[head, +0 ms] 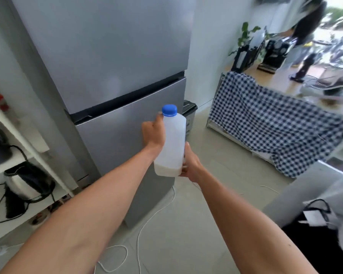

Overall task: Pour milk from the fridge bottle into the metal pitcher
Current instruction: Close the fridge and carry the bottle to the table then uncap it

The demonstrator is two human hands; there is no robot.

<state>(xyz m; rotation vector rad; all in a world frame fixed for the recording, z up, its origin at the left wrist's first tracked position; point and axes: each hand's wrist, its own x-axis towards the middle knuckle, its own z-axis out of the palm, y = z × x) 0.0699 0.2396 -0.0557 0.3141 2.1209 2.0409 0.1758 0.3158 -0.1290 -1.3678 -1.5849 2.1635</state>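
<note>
Holding bottle [171, 143] upright | right hand [190, 165] at base — cap [169, 110] up (milk low)

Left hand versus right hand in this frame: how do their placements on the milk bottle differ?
The left hand sits high, at the upper side of the milk bottle near the blue cap; the right hand sits low, by the base. The left is on the bottle's left flank, the right on its right. Both touch the upright, capped bottle.
</note>
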